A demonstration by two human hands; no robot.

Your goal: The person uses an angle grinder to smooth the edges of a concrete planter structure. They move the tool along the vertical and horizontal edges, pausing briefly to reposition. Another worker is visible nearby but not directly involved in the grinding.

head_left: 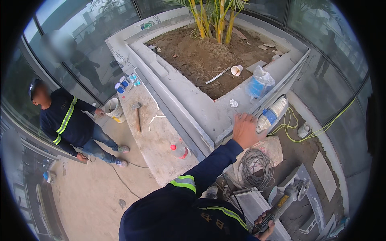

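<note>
My left hand [245, 130] reaches across to the planter's near corner, its fingers slightly apart and bent over the grey rim [227, 130]; whether it bears weight there is unclear. Close beside it lies a white cylindrical object with a blue band [271, 115], its kind hard to make out. Low on the right, my right hand [264, 226] is wrapped around the rear body of an angle grinder [283, 201]. The grinder's disc [304, 188] points up and away from me, touching nothing that I can see.
A coiled grey cable [256, 168] and cut panels [323, 176] lie right. On the left slab [155, 138] are a hammer [137, 116], a red-capped bottle [179, 151] and cans [120, 87]. A co-worker [66, 120] stands left by a bucket [114, 110]. A yellow-green cord [313, 134] trails right.
</note>
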